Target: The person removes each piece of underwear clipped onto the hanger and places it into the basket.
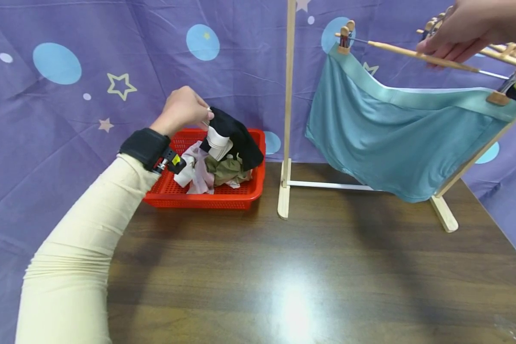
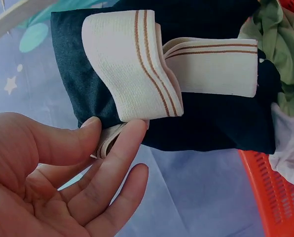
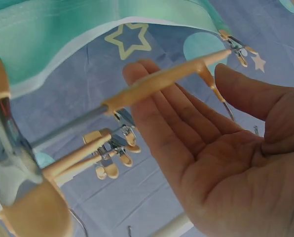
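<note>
My left hand (image 1: 184, 111) pinches a black garment (image 1: 239, 136) between thumb and fingers, raised partly out of the red basket (image 1: 258, 186). Its white waistband (image 2: 132, 64), with brown stripes, lies folded over in the left wrist view. At upper right, my right hand (image 1: 481, 31) is beside the wooden bar of a clip hanger (image 1: 413, 55). The right wrist view shows its fingers (image 3: 171, 113) extended behind the bar, the thumb apart from them; whether they touch it is unclear. Teal underpants (image 1: 395, 134) hang by the waistband from the hanger's two clips.
Olive, pink and white clothes lie in the basket. A wooden rack with an upright (image 1: 289, 95) and a white lower rod (image 1: 331, 185) stands right of it on the brown table (image 1: 223, 267). More clip hangers (image 3: 88, 148) hang behind my right hand. A purple patterned cloth covers the background.
</note>
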### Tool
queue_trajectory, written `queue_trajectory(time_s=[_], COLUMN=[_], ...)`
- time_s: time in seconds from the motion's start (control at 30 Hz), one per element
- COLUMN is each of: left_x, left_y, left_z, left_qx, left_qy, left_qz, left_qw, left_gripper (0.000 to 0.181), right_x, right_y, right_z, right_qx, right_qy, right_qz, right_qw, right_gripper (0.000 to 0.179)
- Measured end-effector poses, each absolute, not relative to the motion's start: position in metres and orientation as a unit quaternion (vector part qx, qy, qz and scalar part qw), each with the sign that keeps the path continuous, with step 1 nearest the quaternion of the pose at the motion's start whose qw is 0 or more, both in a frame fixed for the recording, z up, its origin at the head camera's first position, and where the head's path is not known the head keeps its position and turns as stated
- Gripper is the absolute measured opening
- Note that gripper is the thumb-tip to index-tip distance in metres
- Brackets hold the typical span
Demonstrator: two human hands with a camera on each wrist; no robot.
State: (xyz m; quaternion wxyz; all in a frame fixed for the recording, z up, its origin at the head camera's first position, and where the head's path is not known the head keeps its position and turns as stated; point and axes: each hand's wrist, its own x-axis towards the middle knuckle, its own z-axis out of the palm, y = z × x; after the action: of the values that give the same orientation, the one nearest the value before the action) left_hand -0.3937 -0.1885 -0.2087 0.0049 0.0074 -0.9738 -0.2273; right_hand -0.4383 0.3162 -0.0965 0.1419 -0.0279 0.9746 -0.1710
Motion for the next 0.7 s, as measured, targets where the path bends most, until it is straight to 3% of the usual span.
queue_trajectory(time_s=[0.27,0.37,0.7], left_x=[-0.403,-0.408,-0.416], left_y=[-0.207,-0.214,-0.243], left_z=[-0.214,-0.216,-0.225], left_qx=[0.023,0.026,0.027], left_qy=[-0.982,-0.986,-0.990], left_qz=[-0.188,-0.159,-0.056], left_qw=[-0.013,-0.037,-0.128], left_gripper=[0.029,0.030,0.026], right_x=[-0.426,-0.415,-0.409], right_y=[0.307,0.297,0.285], right_z=[-0.098,-0.094,-0.093], right_qx=[-0.044,-0.058,-0.061], right_qy=[0.975,0.967,0.967], right_qz=[-0.166,-0.180,-0.174], right_qw=[0.141,0.168,0.179], right_gripper=[0.044,0.049,0.052])
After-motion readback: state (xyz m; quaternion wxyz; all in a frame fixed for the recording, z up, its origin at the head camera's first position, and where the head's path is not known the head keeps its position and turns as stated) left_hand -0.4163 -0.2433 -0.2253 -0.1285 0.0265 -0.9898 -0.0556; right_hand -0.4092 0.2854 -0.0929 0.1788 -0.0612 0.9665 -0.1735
